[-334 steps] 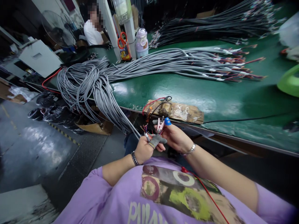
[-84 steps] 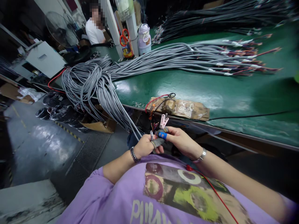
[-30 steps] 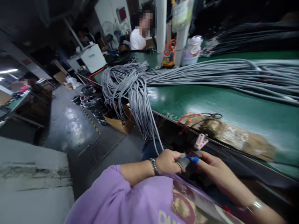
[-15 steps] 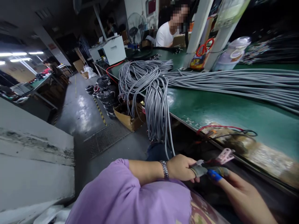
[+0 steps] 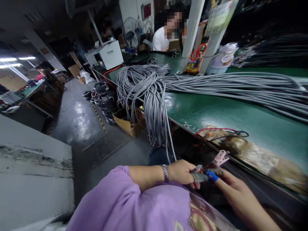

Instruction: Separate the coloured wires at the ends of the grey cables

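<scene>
My left hand point(image 5: 181, 171), a metal watch at its wrist, is closed in front of my body. A grey cable point(image 5: 170, 141) hangs from the bundle and runs down to this hand, which grips it; the cable's end is hidden. My right hand point(image 5: 232, 183) is closed in a pinch, its fingertips against those of the left. Grey wrapping covers fingertips on both hands, and blue tape point(image 5: 212, 175) wraps the right thumb. What the right fingers pinch is too small to make out. A pink clothespin point(image 5: 220, 158) stands just beyond the right fingertips.
Grey cables point(image 5: 216, 84) lie along the green table point(image 5: 197, 109), and part of the bundle droops over its edge. Red and black leads point(image 5: 223, 131) lie by a taped pad point(image 5: 262, 160). A cardboard box point(image 5: 131, 126) and black coils point(image 5: 104, 102) stand on the floor. Across the table sits a person point(image 5: 160, 39).
The view has turned slightly right, so the scene sits further left. My right fingertips have come closer to the left ones. Both hands stay closed.
</scene>
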Motion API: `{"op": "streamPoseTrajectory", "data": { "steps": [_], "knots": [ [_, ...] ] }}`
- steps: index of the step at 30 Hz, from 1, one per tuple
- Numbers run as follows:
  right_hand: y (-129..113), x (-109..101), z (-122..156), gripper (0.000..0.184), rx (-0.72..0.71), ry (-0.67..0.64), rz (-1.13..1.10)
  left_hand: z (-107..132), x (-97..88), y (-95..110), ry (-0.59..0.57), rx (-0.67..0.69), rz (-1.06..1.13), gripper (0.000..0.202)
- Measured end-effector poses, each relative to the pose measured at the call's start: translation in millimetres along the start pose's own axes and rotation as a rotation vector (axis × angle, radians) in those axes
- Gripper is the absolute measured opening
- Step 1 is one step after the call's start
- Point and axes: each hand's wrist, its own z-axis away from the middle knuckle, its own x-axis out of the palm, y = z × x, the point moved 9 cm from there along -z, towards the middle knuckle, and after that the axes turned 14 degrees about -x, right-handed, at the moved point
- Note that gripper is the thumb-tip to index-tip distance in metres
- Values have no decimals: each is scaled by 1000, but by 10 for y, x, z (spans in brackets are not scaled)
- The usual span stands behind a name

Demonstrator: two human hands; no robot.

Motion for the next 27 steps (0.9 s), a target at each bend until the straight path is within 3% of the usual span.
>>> {"op": "streamPoseTrajectory", "data": {
  "steps": [9, 16, 19, 27],
  "knots": [
    [38, 55, 44, 37, 114, 136, -316, 69, -114, 95, 77, 68, 132, 56],
    [-37, 230, 32, 40, 123, 31, -617, 104, -136, 142, 69, 121, 186, 63],
    [-25, 216, 17, 39, 113, 38, -618, 113, -132, 162, 72, 114, 166, 62],
    [-90, 152, -66, 33, -10, 36, -352, 92, -96, 204, 131, 129, 1, 53]
  ]
}}
